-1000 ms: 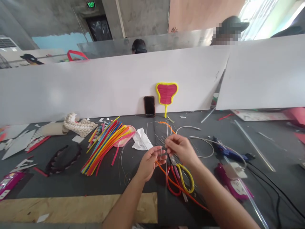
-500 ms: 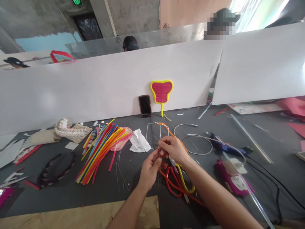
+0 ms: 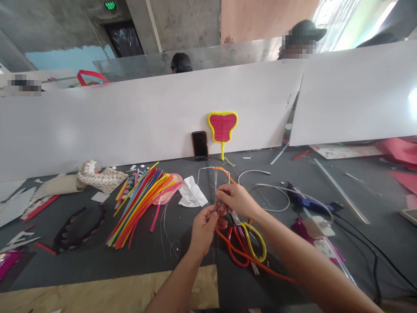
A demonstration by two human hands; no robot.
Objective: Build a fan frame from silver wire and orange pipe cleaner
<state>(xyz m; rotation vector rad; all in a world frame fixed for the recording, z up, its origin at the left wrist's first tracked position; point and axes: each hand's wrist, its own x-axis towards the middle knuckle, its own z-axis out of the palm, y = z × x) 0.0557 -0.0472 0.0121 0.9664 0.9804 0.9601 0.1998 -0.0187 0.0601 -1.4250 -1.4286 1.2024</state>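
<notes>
My left hand (image 3: 204,228) and my right hand (image 3: 237,201) meet at the middle of the dark table, fingers closed on the thin wires of a wire frame (image 3: 199,176). The frame's bent top points away from me. An orange cord (image 3: 273,273) is wound at that top, passes behind my right hand and trails out to the lower right. Just below my right hand lie scissors (image 3: 263,245) with red and yellow looped handles, partly covered by the cord. My fingertips hide where the wires come together.
Colourful fuzzy strips (image 3: 140,208) and a white tissue (image 3: 192,192) lie left of my hands. A red-and-yellow fan (image 3: 223,126) and a phone (image 3: 200,145) lean on the white partition (image 3: 130,117). Coiled wire (image 3: 289,200), a glue gun (image 3: 301,198) and a power strip (image 3: 329,250) are to the right.
The camera view has tilted slightly. My right hand's fingers have shifted a little on the wires, and more of the scissors shows below it. Both hands keep hold of the frame.
</notes>
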